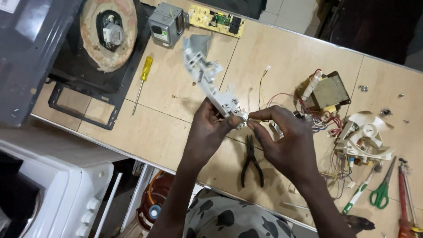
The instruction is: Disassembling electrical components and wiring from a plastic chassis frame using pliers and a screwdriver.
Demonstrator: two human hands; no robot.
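Mid-disassembly above the bench [176, 114]: left hand [207, 132] gripping the white plastic switch bracket [207, 77], right hand [286, 141] pinching its wire connector [243, 118], likely calling for a steady pull.

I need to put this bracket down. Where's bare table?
Bare table lies between the yellow screwdriver and the white bracket, and beyond the bracket toward the transformer. The right end, around fan and scissors, is crowded.

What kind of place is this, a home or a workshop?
Probably a small appliance repair workshop. The table holds a green circuit board, loose wires and pliers, and the left hand and right hand hold a white plastic assembly.
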